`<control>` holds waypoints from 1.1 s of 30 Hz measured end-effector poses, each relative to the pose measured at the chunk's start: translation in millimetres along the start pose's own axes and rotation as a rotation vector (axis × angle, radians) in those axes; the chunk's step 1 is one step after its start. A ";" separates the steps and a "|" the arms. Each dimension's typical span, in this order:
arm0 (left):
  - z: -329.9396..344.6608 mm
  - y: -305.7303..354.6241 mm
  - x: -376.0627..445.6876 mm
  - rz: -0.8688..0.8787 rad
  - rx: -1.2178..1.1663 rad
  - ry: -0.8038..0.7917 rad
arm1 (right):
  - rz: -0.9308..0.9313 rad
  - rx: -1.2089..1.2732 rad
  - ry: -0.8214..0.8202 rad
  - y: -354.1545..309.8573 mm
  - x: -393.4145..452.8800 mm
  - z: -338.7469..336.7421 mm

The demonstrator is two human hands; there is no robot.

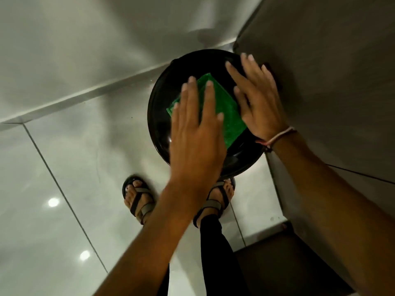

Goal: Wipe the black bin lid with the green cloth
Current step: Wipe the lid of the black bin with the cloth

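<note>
My left hand (197,133) lies flat, fingers spread, on the folded green cloth (224,110) centred on the round glossy black bin lid (162,103); my right hand (259,103), open and grasping nothing, sits at the cloth's right edge.

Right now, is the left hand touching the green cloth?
Touching. In the head view the left hand lies flat over the green cloth on the black bin lid, with no gap visible.

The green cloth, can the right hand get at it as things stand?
Probably yes. The right hand is open right beside the green cloth on the black bin lid; the left hand covers only the cloth's left part, leaving the near edge free.
</note>
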State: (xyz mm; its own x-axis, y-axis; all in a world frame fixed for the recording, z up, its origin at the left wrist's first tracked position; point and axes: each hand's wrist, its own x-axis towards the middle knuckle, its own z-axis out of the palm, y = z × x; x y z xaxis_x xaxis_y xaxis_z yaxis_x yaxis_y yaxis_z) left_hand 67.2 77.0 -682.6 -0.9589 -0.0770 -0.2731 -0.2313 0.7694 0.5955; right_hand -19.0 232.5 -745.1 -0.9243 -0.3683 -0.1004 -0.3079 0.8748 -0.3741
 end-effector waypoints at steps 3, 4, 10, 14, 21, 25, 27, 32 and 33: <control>38.9 11.0 39.6 -0.056 0.228 0.065 | -0.031 -0.018 0.011 7.0 11.5 6.4; 45.9 0.5 47.4 -0.023 0.306 0.111 | -0.030 -0.017 0.031 8.0 9.3 7.8; 6.2 -64.1 103.1 0.664 0.457 0.039 | 0.037 -0.051 0.177 2.6 5.9 19.4; -0.6 -77.1 109.5 0.612 0.359 0.110 | 0.072 -0.026 0.185 2.5 7.3 18.7; 31.9 -93.5 33.5 -0.093 -0.073 0.448 | 0.103 -0.030 0.219 2.0 5.8 23.0; 69.7 -52.1 -19.2 -0.304 -0.094 0.502 | 0.109 -0.089 0.191 0.3 4.9 22.4; 77.8 -45.1 -34.3 -0.270 -0.035 0.418 | 0.111 -0.165 0.193 -0.4 10.1 16.8; 63.0 -65.4 -22.6 -0.002 0.173 0.320 | 0.102 -0.229 0.184 -13.8 34.5 17.0; 62.4 -68.3 -16.5 0.043 0.216 0.323 | 0.104 -0.229 0.172 -15.6 33.8 21.2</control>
State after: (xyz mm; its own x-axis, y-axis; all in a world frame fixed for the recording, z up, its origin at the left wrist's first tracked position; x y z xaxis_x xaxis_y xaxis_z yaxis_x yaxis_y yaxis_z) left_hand 109.1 65.2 -765.9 -0.9773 -0.2108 0.0214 -0.1827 0.8894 0.4190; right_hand -40.7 199.7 -762.2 -0.9721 -0.2316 0.0372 -0.2345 0.9604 -0.1505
